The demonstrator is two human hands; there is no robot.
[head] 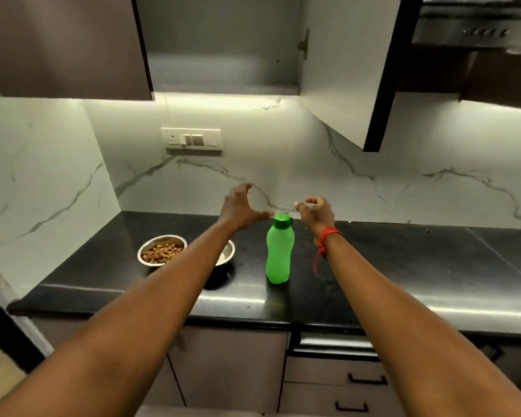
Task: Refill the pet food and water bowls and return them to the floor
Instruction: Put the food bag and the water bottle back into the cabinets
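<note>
A green bottle (pixel 278 251) with its green cap on stands upright on the black counter (pixel 403 266). To its left sits a steel bowl (pixel 162 250) filled with brown pet food. A second steel bowl (pixel 226 252) lies mostly hidden behind my left forearm, and its contents cannot be seen. My left hand (pixel 241 206) hovers spread just above and left of the bottle cap, holding nothing. My right hand (pixel 315 212), with a red thread on the wrist, hovers just right of the cap with fingers loosely curled, apart from the bottle.
An upper cabinet stands open above, its white door (pixel 349 70) swung out over the counter at the right. A switch plate (pixel 192 139) is on the marble backsplash. Drawers (pixel 337 374) lie below the counter edge.
</note>
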